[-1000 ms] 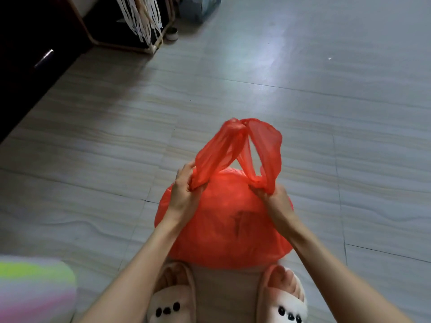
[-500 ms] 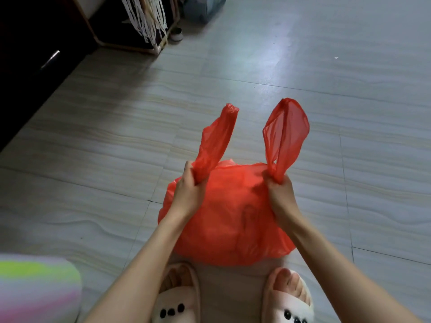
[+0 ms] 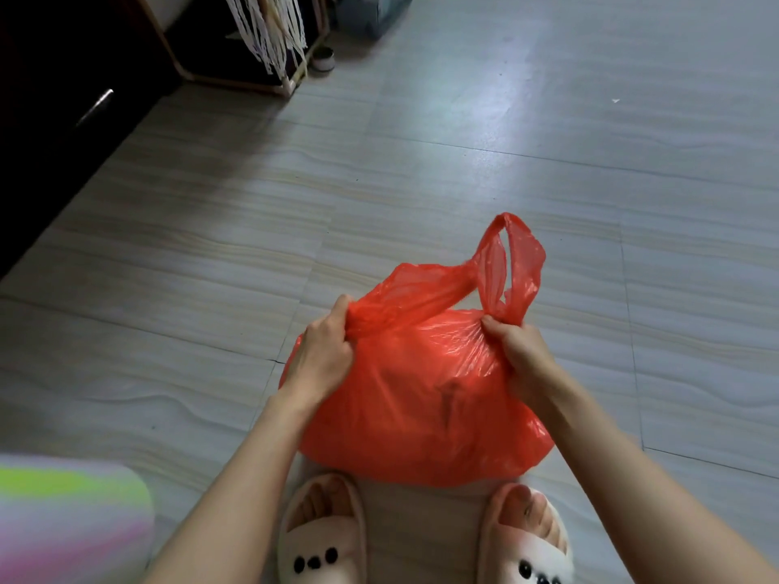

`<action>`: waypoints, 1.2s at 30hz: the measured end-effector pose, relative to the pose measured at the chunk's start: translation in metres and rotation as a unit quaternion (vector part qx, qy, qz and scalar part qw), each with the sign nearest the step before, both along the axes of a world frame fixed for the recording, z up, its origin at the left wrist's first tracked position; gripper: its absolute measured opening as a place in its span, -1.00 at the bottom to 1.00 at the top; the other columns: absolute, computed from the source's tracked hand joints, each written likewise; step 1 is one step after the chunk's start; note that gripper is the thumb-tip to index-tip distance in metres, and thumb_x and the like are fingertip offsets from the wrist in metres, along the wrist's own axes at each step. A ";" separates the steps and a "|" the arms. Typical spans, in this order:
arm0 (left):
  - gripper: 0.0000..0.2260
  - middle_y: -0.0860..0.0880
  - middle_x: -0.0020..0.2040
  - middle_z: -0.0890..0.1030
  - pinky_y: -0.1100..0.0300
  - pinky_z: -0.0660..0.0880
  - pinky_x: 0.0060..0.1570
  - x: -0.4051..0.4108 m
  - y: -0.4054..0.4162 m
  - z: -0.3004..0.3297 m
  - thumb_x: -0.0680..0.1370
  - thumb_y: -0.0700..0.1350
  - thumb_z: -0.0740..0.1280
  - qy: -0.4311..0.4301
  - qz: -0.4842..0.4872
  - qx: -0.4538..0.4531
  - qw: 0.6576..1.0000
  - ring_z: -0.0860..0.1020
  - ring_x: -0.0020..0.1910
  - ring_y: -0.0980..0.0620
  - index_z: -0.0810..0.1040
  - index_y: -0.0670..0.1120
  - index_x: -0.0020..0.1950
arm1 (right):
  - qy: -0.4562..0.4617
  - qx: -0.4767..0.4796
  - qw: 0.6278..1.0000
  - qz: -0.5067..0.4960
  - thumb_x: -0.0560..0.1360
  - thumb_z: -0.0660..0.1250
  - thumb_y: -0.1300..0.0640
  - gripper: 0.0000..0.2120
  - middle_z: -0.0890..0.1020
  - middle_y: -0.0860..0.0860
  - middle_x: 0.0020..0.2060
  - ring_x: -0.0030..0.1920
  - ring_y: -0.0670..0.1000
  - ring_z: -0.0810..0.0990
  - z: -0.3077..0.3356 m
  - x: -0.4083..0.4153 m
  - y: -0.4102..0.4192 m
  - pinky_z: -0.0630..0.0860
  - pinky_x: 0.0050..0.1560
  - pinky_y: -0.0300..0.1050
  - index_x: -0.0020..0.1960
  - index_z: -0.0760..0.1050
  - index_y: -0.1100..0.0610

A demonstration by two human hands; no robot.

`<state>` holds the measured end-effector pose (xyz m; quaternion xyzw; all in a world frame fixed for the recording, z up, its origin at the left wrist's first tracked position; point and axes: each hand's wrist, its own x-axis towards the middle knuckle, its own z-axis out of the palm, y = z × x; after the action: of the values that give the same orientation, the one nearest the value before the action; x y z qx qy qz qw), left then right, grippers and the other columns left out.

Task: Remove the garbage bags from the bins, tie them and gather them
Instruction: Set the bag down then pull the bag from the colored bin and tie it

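Note:
A full red garbage bag (image 3: 421, 398) sits on the tiled floor just in front of my feet. My left hand (image 3: 322, 356) grips the bag's left handle at its base, and that handle is pulled across the top of the bag toward the right. My right hand (image 3: 516, 349) pinches the base of the right handle (image 3: 516, 267), whose loop stands up above my fingers. The two handles cross near my right hand. What is inside the bag is hidden, apart from a dark shape showing through the plastic.
My two feet in white slippers (image 3: 322, 537) stand right behind the bag. A pastel striped object (image 3: 63, 516) is at the lower left. A dark cabinet (image 3: 55, 99) lines the left side, with a wooden rack and hanging white strands (image 3: 269, 31) at the back.
The two handles stood apart and upright half a second ago. My left hand has now pulled its handle down and rightward across the bag to meet the right one.

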<state>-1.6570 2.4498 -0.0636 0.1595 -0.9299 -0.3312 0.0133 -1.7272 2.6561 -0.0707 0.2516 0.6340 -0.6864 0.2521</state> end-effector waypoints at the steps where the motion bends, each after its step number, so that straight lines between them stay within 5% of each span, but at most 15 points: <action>1: -0.67 -0.35 -0.16 0.58 -0.16 0.46 -0.16 0.000 0.001 0.000 0.40 -0.42 0.08 0.008 -0.001 0.008 1.000 0.54 -0.13 -0.36 0.40 -0.20 0.10 | -0.021 -0.021 0.999 -0.014 0.51 0.23 0.26 -0.89 0.62 0.00 -0.53 -0.51 -0.08 0.59 -0.001 0.000 0.001 0.54 -0.30 -0.12 -0.15 0.51 0.21; 5: -0.74 -0.28 -0.26 0.59 -0.08 0.45 -0.24 -0.001 0.003 -0.003 0.40 -0.43 0.12 0.026 -0.021 0.034 0.999 0.55 -0.22 -0.30 0.45 -0.19 -0.02 | -0.063 -0.051 0.996 -0.024 0.51 0.20 0.28 -0.87 0.57 0.10 -0.32 -0.43 -0.02 0.58 -0.002 0.000 0.007 0.56 -0.32 -0.14 -0.01 0.51 0.23; 8: -0.83 -0.10 -0.21 0.60 0.13 0.39 -0.24 -0.006 0.006 -0.007 0.47 -0.37 0.26 -0.003 0.043 0.170 0.985 0.56 -0.17 0.01 0.55 -0.20 -0.01 | -0.030 0.014 0.999 -0.023 0.44 0.19 0.41 -0.73 0.56 0.11 -0.29 -0.32 0.03 0.53 -0.001 -0.001 0.012 0.48 -0.25 -0.14 0.07 0.52 0.24; 12: -0.87 -0.02 -0.35 0.61 0.35 0.46 -0.40 -0.008 0.013 -0.011 0.52 -0.24 0.29 -0.067 0.213 0.468 0.855 0.56 -0.44 0.18 0.57 -0.24 0.02 | -0.063 0.008 0.997 -0.033 0.39 0.15 0.45 -0.74 0.59 0.17 -0.27 -0.33 0.07 0.53 -0.004 0.001 0.014 0.49 -0.26 -0.09 0.00 0.53 0.31; 15: -0.87 -0.02 -0.44 0.64 0.21 0.57 -0.33 -0.006 0.018 -0.012 0.53 -0.16 0.27 -0.064 0.278 0.601 0.747 0.60 -0.48 0.07 0.59 -0.16 -0.14 | -0.086 -0.092 0.992 -0.032 0.50 0.15 0.32 -0.75 0.66 0.07 -0.43 -0.43 -0.02 0.59 -0.003 0.002 0.011 0.57 -0.36 -0.22 -0.20 0.59 0.24; 18: -0.79 -0.09 -0.32 0.65 0.13 0.61 -0.26 -0.007 0.022 -0.012 0.58 -0.08 0.19 -0.035 0.290 0.674 0.678 0.63 -0.38 0.03 0.55 -0.18 -0.02 | -0.042 -0.101 0.992 -0.056 0.53 0.23 0.05 -0.75 0.64 0.08 -0.33 -0.34 0.00 0.61 -0.005 0.002 0.012 0.59 -0.24 -0.14 -0.06 0.56 0.23; 20: -0.77 -0.11 -0.19 0.64 0.09 0.60 -0.16 -0.007 0.023 -0.011 0.58 -0.07 0.19 -0.001 0.301 0.659 0.689 0.63 -0.29 0.01 0.52 -0.18 0.11 | 0.034 -0.048 0.998 -0.026 0.44 0.29 -0.09 -0.70 0.66 0.08 -0.22 -0.24 0.00 0.63 -0.005 0.004 0.019 0.58 -0.09 -0.07 -0.09 0.59 0.15; 22: -0.83 -0.07 -0.26 0.67 0.12 0.63 -0.23 -0.004 0.021 -0.007 0.55 -0.12 0.26 0.027 0.290 0.631 0.719 0.64 -0.32 0.03 0.56 -0.18 0.03 | 0.117 0.015 0.989 0.086 0.32 0.34 -0.14 -0.73 0.65 0.05 -0.13 -0.18 -0.12 0.61 0.000 0.010 0.026 0.54 -0.03 -0.17 -0.15 0.59 0.03; 24: -0.93 -0.02 -0.34 0.68 0.21 0.61 -0.35 0.000 0.019 -0.002 0.50 -0.20 0.31 0.024 0.245 0.604 0.758 0.64 -0.37 0.07 0.58 -0.15 -0.08 | 0.182 0.103 0.950 0.231 0.31 0.45 -0.02 -0.87 0.64 -0.08 -0.21 -0.29 -0.32 0.55 0.005 0.013 0.028 0.48 -0.20 -0.41 -0.20 0.54 -0.04; 27: -0.87 -0.04 -0.29 0.69 0.21 0.59 -0.29 0.005 0.015 0.004 0.44 -0.34 0.33 -0.012 0.175 0.543 0.821 0.64 -0.33 0.05 0.59 -0.21 -0.05 | 0.237 0.224 0.872 0.365 0.32 0.47 0.16 -0.81 0.58 -0.20 -0.35 -0.31 -0.27 0.54 0.004 0.012 0.026 0.45 -0.26 -0.32 -0.27 0.50 -0.09; 31: -0.81 -0.17 -0.11 0.65 0.12 0.49 -0.07 0.007 0.006 0.004 0.41 -0.44 0.31 -0.027 0.042 0.201 0.978 0.60 -0.10 -0.08 0.57 -0.25 -0.05 | 0.195 0.237 0.895 0.323 0.37 0.38 0.29 -0.77 0.57 -0.14 -0.44 -0.37 -0.13 0.53 0.002 0.010 0.026 0.46 -0.31 -0.15 -0.39 0.51 0.05; 33: -0.73 -0.06 -0.26 0.55 0.23 0.36 -0.21 0.010 0.006 0.003 0.35 -0.50 0.20 0.027 -0.013 0.068 0.997 0.58 -0.13 -0.18 0.60 -0.28 -0.11 | 0.203 0.228 0.897 0.318 0.39 0.35 0.32 -0.80 0.58 -0.07 -0.40 -0.31 -0.07 0.55 0.006 0.011 0.023 0.44 -0.31 -0.14 -0.34 0.53 0.08; 36: -0.71 -0.11 -0.24 0.56 0.27 0.33 -0.29 0.018 0.004 0.007 0.34 -0.42 0.21 0.115 -0.027 -0.030 0.993 0.57 -0.21 -0.11 0.64 -0.22 -0.07 | 0.276 0.243 0.875 0.314 0.40 0.31 0.36 -0.75 0.58 0.05 -0.25 -0.18 0.03 0.53 0.010 0.016 0.023 0.30 -0.28 -0.16 -0.26 0.48 0.02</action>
<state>-1.6394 2.4542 -0.0569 0.0948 -0.9357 -0.3196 0.1156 -1.7111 2.6787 -0.0605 -0.1072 0.8704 -0.4372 0.1995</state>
